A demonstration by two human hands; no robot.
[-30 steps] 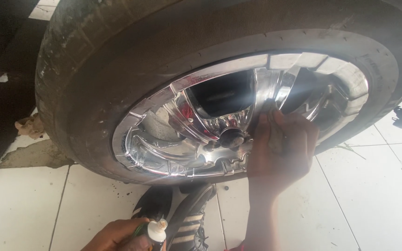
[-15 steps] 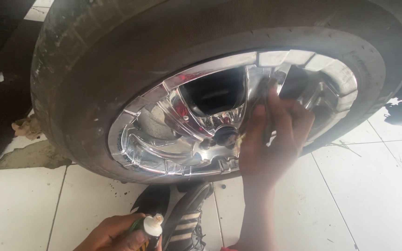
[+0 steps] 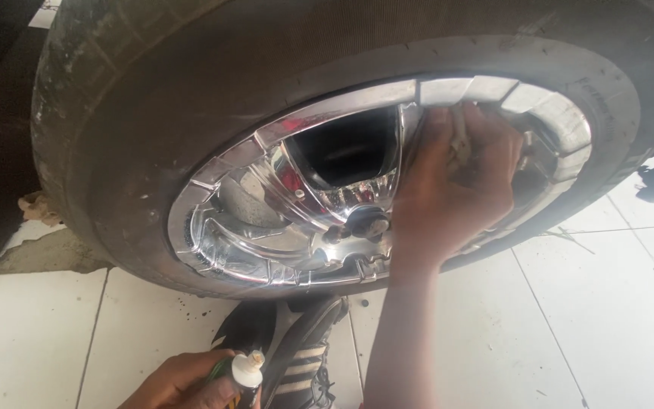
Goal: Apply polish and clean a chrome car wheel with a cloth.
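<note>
**Hand working at a chrome wheel**

White floor tiles (image 3: 584, 318) are spreading out beneath a large car wheel, grout lines showing and dark specks lying scattered on them. Filling the upper view is the tyre (image 3: 153, 113), dusty and grey, wrapping around a chrome rim (image 3: 281, 204) with shiny spokes.

Right hand (image 3: 456, 182) is pressing against the rim's right side, just right of the dark opening between spokes. Fingers are curling together around a small pale cloth or pad (image 3: 463, 140); it is mostly hidden, so its kind is unclear. Forearm is rising from the bottom edge toward the rim. Hub centre (image 3: 369, 223) is sitting just left of this hand.

Left hand (image 3: 187, 382) is resting low, below the rim, near the bottom edge. It is closing around a small tube with a white cap (image 3: 247, 373), the cap pointing upward.

Black shoe with white stripes (image 3: 304, 356) is sitting on the tiles directly below the rim, just right of the tube.
</note>
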